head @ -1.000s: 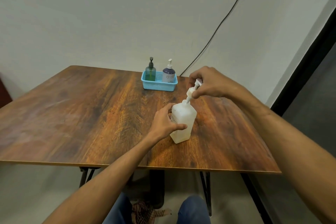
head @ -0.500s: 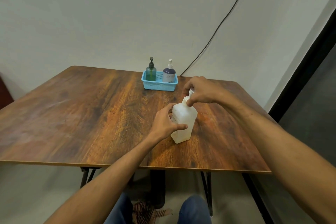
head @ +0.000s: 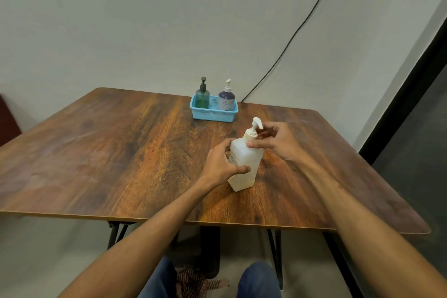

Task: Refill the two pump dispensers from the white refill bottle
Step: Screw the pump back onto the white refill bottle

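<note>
Wood-grain table [head: 121, 152] under a bare wall. Left grip [head: 222, 164] wraps the bottle [head: 251, 157] mid-body, thumb across the front and fingers behind. Right grip [head: 273, 143] pinches the pump [head: 255, 126] at its collar, thumb in front and fingers curled behind the neck. The bottle stands upright, right of the table's centre, so the pump's axis runs straight up. Unscrewing, I judge, means turning about that vertical line while the left grip steadies. Both dispensers, green [head: 202, 98] and purple [head: 226, 99], stand capped in the blue basket [head: 212, 113], well apart toward the wall and slightly left, nearer the left grip.
</note>
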{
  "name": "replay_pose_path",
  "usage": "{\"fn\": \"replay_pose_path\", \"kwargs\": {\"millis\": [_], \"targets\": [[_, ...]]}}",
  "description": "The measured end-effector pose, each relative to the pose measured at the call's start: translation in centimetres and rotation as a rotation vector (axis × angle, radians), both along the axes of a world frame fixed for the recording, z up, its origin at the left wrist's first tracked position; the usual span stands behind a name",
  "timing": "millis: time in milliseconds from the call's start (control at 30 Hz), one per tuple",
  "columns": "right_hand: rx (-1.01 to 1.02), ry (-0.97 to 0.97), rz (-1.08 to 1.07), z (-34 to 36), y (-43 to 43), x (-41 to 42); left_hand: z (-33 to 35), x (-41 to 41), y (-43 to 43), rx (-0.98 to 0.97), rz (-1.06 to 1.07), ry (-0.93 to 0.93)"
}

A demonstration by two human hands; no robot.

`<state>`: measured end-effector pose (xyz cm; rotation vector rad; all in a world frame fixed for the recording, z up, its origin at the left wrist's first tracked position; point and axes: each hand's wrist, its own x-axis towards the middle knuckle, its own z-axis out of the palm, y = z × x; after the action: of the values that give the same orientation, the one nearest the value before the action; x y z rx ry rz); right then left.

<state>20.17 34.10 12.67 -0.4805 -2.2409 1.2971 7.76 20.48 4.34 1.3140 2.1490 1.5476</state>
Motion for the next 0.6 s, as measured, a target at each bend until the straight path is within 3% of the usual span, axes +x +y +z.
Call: {"fn": "replay_pose_path", "kwargs": {"millis": [600], "targets": [[0.055, -0.057, 0.056, 0.7, 0.4, -0.6, 0.0, -0.1, 0.0, -0.001, -0.005, -0.014]]}}
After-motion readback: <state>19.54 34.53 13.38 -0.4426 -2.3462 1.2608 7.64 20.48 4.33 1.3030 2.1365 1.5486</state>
